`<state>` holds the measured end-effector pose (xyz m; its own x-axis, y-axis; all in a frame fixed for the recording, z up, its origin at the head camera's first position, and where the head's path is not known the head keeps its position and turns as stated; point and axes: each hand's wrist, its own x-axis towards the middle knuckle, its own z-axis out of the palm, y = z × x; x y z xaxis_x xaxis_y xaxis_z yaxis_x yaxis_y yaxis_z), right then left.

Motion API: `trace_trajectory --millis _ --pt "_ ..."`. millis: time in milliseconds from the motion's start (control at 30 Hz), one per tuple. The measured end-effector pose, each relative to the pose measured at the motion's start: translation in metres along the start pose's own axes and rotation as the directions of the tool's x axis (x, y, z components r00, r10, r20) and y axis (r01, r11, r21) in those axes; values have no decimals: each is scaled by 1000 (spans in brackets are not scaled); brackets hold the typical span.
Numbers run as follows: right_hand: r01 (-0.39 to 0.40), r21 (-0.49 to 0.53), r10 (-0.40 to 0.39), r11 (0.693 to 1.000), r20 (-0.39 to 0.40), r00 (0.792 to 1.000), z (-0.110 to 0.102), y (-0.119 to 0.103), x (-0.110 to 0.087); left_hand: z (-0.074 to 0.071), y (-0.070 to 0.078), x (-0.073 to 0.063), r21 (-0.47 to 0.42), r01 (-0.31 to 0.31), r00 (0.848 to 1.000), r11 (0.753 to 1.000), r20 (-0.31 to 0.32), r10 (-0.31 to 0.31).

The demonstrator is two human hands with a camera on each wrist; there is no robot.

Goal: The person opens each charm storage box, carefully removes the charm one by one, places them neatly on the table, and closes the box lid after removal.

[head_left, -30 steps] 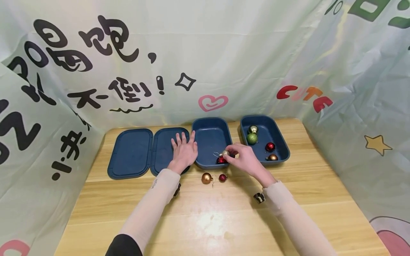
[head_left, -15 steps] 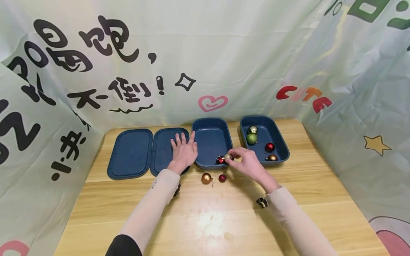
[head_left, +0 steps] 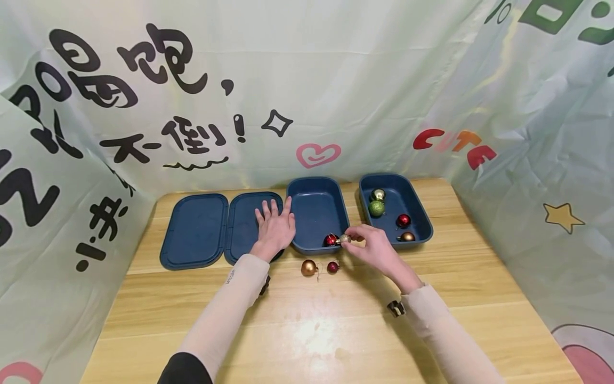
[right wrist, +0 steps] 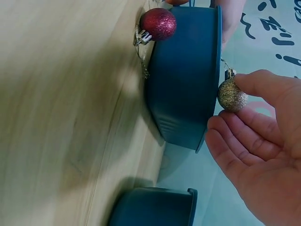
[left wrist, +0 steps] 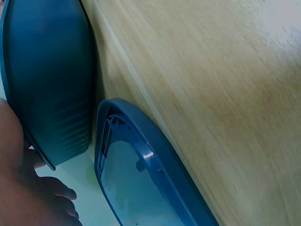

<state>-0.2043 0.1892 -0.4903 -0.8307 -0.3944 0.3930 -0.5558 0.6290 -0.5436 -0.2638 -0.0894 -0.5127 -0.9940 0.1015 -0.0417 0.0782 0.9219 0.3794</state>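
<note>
My right hand (head_left: 376, 248) pinches a small gold glitter Christmas bauble (right wrist: 232, 95) between thumb and fingers. It is at the front right corner of the middle blue box (head_left: 314, 184). Inside that corner lies a red bauble (head_left: 330, 239), close beside the gold one. My left hand (head_left: 275, 229) spreads its fingers over the second blue lid, with its index finger along the box's left rim. In the left wrist view, that hand (left wrist: 33, 188) is by the box's rim. On the table before the box are a copper bauble (head_left: 309, 268) and a dark red glitter bauble (right wrist: 158, 24).
To the right stands another blue box (head_left: 416, 200) holding several baubles, among them a green one (head_left: 376, 208) and a shiny red one (head_left: 403, 220). Two blue lids lie on the left, a far-left lid (head_left: 194, 232) and a second lid (head_left: 243, 224). A printed cloth hangs behind.
My right hand has shifted slightly right with the gold bauble, from over the red bauble to the box's right front rim. The left hand stays where it was.
</note>
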Motion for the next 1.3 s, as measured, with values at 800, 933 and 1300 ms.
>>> trace_trajectory --millis 800,933,1300 --pt "-71 -17 72 997 41 997 -7 2 -23 0 -1 1 0 -10 1000 1000 -1 10" --pt "-67 -25 68 997 23 997 -8 4 -29 0 -1 1 -5 -11 1000 1000 -1 11" --pt "-95 -10 96 995 32 995 -8 9 -43 0 0 0 1 -8 1000 1000 1 8"
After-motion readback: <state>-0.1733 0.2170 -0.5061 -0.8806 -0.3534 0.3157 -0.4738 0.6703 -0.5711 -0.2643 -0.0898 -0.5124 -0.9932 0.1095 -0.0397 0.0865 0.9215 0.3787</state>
